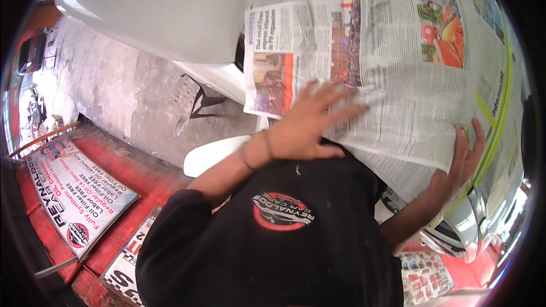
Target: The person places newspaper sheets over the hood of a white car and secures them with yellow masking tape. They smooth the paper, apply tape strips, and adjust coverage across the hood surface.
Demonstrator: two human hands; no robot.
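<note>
A wide newspaper sheet [398, 94] with printed columns and colour photos lies over a car panel in front of me. My left hand [301, 125] rests over its near left part, fingers spread, their tips slightly blurred. At the sheet's near right corner is my right hand [465, 156], with its fingers stretched out and the palm by the paper's edge. Yellow-green masking tape [504, 99] runs along the right side of the papered area, just beyond my right hand. More newspaper [392, 179] shows beneath the sheet's near edge.
A smooth pale car panel [159, 11] fills the upper left. Below it, a dark plastic chair [196, 99] stands on the concrete floor [114, 85]. Printed sign boards [85, 193] lean on a red surface at lower left. A chrome door handle [479, 216] shows at lower right.
</note>
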